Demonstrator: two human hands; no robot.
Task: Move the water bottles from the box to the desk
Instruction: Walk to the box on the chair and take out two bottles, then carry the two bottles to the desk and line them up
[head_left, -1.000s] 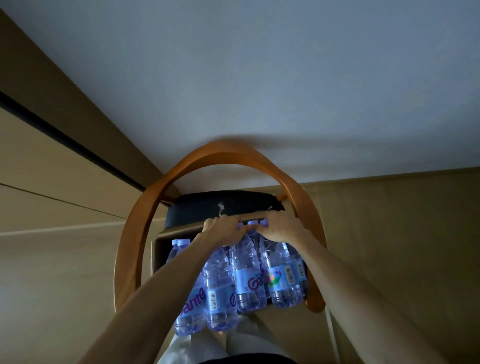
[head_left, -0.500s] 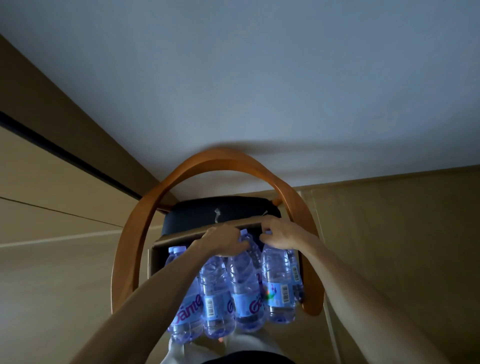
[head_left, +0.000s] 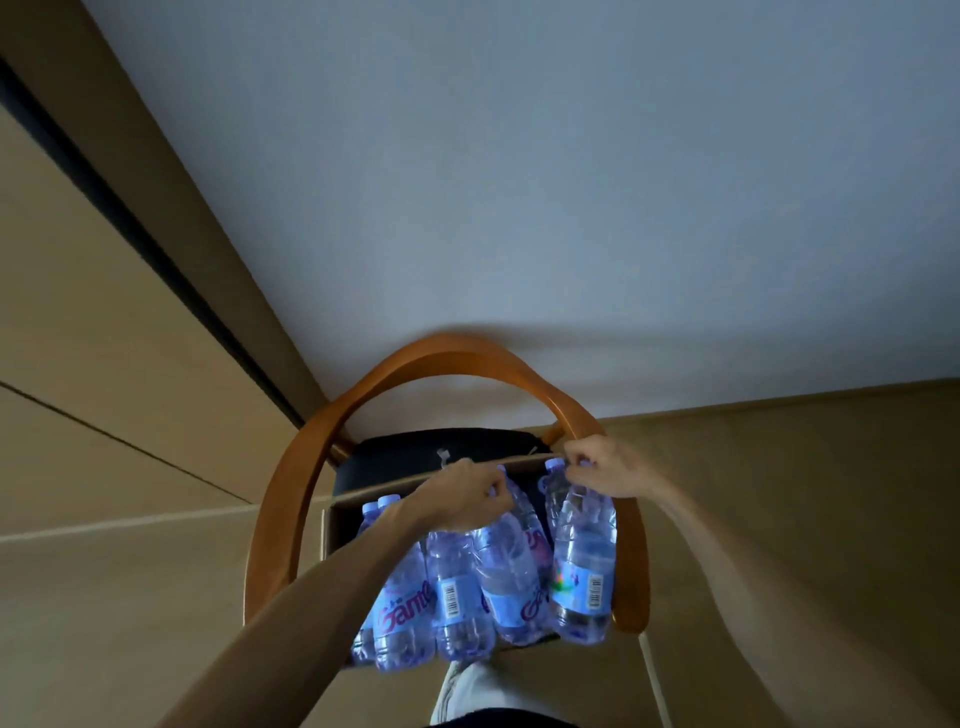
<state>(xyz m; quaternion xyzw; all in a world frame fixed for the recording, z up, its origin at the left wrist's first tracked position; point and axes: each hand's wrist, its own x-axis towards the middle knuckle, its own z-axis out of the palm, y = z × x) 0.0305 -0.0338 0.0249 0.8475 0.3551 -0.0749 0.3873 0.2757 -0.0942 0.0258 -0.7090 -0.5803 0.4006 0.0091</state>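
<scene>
While my left hand (head_left: 462, 493) clenches three bottles (head_left: 457, 592) by their necks, my right hand (head_left: 597, 470) now pinches a fourth bottle (head_left: 582, 561), swung toward three o'clock, above the box (head_left: 343, 514) on the chair (head_left: 291, 493); the lift-out seems underway.

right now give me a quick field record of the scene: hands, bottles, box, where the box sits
left hand: grips the tops of a bunch of water bottles
right hand: grips the top of a separate water bottle
bottles' state: hanging by their necks, lifted over the box
cardboard box: open, more capped bottles inside at its left end
box support: black seat of a wooden chair
desk: not identifiable in view
</scene>
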